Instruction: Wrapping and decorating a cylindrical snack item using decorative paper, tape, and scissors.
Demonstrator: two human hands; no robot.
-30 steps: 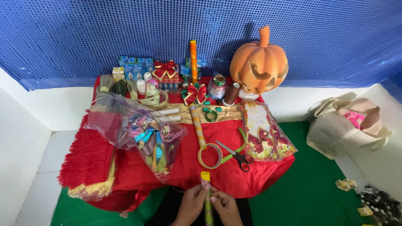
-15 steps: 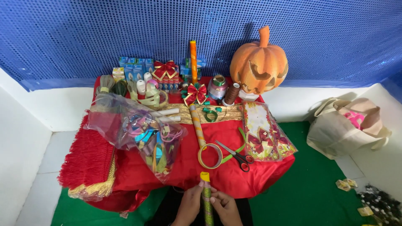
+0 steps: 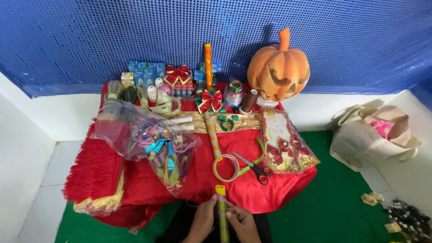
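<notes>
We see our left hand (image 3: 203,219) and right hand (image 3: 241,223) both closed around a slim glittery green paper roll with a yellow end (image 3: 221,209), its long axis pointing to twelve o'clock toward the red satin cloth (image 3: 198,180) under a clear tape ring (image 3: 226,167), green flooring (image 3: 333,207) at three o'clock.

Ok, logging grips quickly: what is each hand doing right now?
Left hand: closed around the rolled paper tube.
Right hand: closed on the same tube, from the other side.
</notes>
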